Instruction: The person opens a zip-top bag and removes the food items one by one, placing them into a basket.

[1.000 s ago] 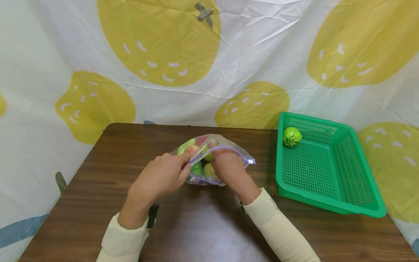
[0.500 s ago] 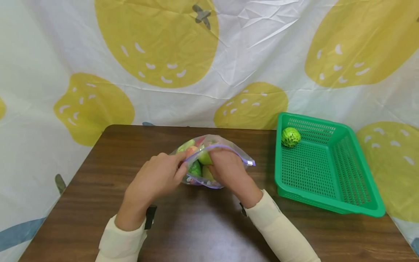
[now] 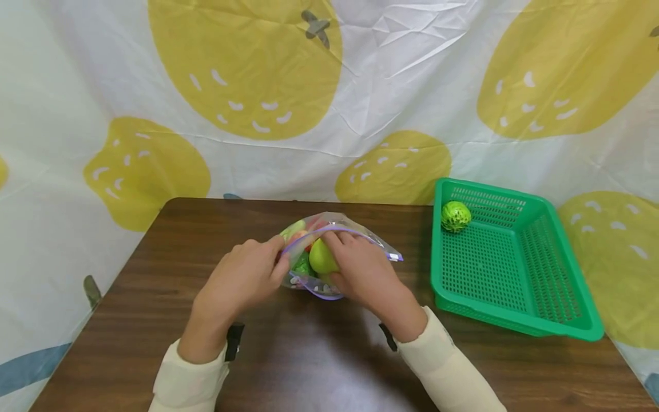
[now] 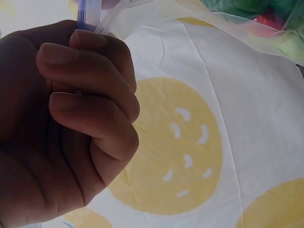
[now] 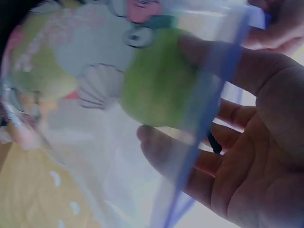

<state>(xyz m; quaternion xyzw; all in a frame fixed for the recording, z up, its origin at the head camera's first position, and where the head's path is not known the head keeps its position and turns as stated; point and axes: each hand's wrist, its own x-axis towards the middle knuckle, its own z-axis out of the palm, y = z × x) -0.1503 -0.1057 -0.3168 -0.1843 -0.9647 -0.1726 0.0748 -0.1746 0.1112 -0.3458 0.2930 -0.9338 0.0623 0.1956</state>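
Note:
A clear zip bag with a purple-edged mouth lies on the table, packed with several pieces of fruit and vegetables. My left hand pinches the left end of its mouth; in the left wrist view, the curled fingers sit beside the purple zip strip. Inside the mouth, my right hand grips a green pear. Through the printed plastic, the right wrist view shows thumb and fingers around the pear, its dark stem toward the palm.
To the right stands a green plastic basket, holding one bumpy green fruit in its back left corner. The brown wooden table ends at a fruit-patterned cloth. The bag's white slider points toward the basket.
My right hand has drawn back a little toward the bag's mouth, and the green pear shows more plainly in its fingers. My left hand has shifted slightly left, holding the bag edge throughout.

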